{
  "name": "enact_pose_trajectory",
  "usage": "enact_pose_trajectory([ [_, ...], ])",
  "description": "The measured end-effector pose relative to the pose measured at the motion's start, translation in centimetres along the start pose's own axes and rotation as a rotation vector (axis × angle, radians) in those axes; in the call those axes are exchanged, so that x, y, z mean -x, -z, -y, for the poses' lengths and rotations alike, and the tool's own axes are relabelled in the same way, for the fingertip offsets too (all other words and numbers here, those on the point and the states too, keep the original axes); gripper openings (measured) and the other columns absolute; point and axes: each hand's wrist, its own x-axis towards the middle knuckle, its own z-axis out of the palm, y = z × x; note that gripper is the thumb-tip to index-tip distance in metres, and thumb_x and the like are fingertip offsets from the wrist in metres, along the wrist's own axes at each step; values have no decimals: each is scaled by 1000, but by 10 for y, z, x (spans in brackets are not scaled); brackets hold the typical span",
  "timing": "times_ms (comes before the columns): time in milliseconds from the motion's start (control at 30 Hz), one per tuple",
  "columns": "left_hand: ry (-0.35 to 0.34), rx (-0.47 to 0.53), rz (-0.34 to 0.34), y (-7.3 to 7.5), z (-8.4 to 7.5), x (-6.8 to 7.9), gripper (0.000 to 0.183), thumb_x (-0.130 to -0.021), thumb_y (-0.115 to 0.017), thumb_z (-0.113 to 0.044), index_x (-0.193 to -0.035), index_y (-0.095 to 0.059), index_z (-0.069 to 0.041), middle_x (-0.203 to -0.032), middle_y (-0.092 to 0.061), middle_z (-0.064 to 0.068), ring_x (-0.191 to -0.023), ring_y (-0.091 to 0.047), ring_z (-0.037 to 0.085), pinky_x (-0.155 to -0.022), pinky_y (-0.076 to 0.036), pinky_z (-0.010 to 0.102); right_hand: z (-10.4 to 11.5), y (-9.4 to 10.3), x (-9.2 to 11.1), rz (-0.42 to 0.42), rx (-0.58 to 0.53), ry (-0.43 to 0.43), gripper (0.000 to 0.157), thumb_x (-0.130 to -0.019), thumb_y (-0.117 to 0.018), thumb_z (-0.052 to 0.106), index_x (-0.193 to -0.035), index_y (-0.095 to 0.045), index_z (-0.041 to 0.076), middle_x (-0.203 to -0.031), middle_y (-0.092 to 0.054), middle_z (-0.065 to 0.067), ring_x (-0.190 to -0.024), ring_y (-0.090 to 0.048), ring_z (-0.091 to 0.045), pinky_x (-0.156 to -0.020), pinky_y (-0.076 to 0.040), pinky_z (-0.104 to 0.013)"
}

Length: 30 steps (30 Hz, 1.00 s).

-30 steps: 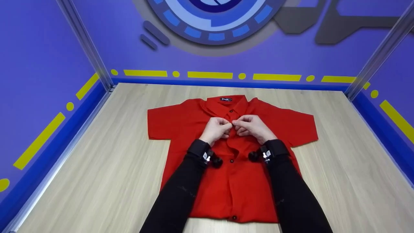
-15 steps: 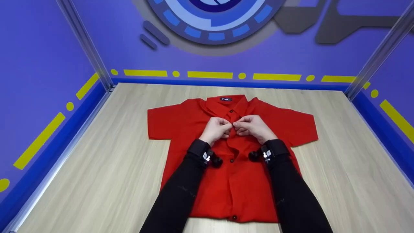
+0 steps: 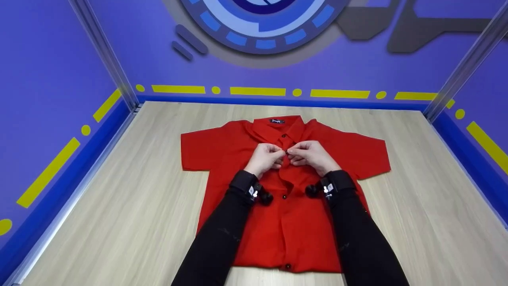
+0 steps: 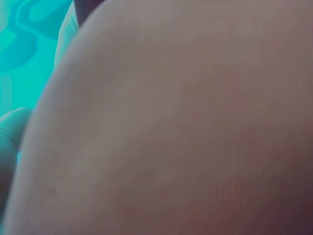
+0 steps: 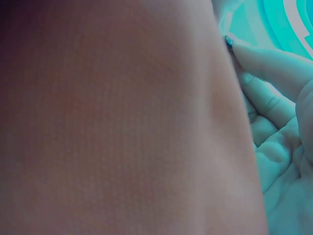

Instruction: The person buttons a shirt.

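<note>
A red short-sleeved shirt [image 3: 254, 226] lies spread out, collar at the far side. My left hand [image 3: 263, 159] pinches the edge of its front placket between thumb and index finger at the upper chest. Facing it, my right hand [image 3: 311, 155] pinches a small dark button [image 3: 286, 152] at its fingertips. That shiny button [image 5: 229, 41] also shows at the right index fingertip in the right wrist view. Both hands' fingertips nearly meet, and the placket below them gapes in a fold. Blurred skin fills most of the left wrist view, hiding the left fingertips.
Other dark buttons show: a collar button [image 3: 283, 136], a mid-front button [image 3: 284, 196] and a hem button [image 3: 288, 266]. Beneath the shirt is a light wooden table [image 3: 119, 198]. Blue printed panels [image 3: 158, 71] enclose its back and sides.
My right fingertips have shifted very slightly right, away from the left ones, and the dark button shows more plainly between them than half a second ago. The shirt stays in place.
</note>
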Motion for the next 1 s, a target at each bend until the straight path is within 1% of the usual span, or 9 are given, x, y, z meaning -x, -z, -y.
enact_pose_trajectory([
  [200, 4, 40, 0, 1, 0, 0, 12, -90, -68, -14, -94, -72, -4, -82, -70, 8, -66, -65, 15, -60, -58, 26, 0, 1, 0, 1, -18, -11, 33, -91, -69, 23, -111, -67, -3, -97, -70, -16, -78, -70, -20, -75, -60, -33],
  [267, 5, 66, -15, 1, 0, 0, 13, -89, -69, -15, -95, -72, -4, -85, -70, 9, -67, -66, 16, -62, -59, 27, 1, 1, 1, 1, -26, -16, 33, -91, -68, 24, -113, -67, -1, -101, -70, -16, -78, -70, -21, -75, -59, -33],
  [400, 6, 130, -68, 2, -2, 0, 14, -90, -69, -16, -99, -71, -5, -89, -70, 9, -74, -67, 16, -67, -59, 30, 2, 1, 2, 22, -20, -11, 35, -93, -66, 29, -118, -68, 5, -106, -69, -16, -78, -69, -20, -76, -59, -32],
  [500, 6, 161, -93, 2, -3, 0, 15, -91, -68, -15, -102, -69, -5, -92, -70, 9, -80, -67, 17, -69, -60, 31, 3, 1, 2, 40, 11, -2, 36, -94, -63, 32, -121, -67, 8, -104, -68, -15, -73, -65, -17, -71, -59, -29],
  [633, 2, 164, -97, 4, -2, -1, 15, -92, -66, -15, -104, -68, -5, -97, -70, 10, -85, -68, 17, -69, -60, 31, 4, -1, 2, 46, 70, 15, 36, -94, -62, 34, -122, -68, 12, -96, -67, -14, -66, -60, -16, -63, -57, -26],
  [733, -5, 173, -102, 5, -2, -1, 15, -92, -67, -15, -103, -67, -5, -96, -70, 10, -83, -68, 18, -68, -60, 32, 6, -3, 1, 53, 130, 39, 33, -95, -62, 35, -119, -70, 14, -95, -67, -16, -65, -59, -17, -61, -56, -28],
  [867, -11, 179, -109, 4, -2, -1, 18, -89, -71, -17, -101, -66, -5, -90, -68, 8, -76, -67, 18, -67, -60, 33, 8, -6, 1, 56, 198, 59, 30, -95, -61, 36, -112, -72, 13, -95, -67, -17, -65, -60, -19, -61, -56, -31],
  [1000, -4, 166, -106, 4, -3, -2, 19, -89, -71, -17, -103, -66, -4, -92, -69, 10, -77, -68, 18, -68, -60, 33, 10, -7, 2, 44, 205, 45, 30, -95, -61, 35, -111, -72, 12, -95, -67, -18, -65, -60, -20, -61, -56, -31],
])
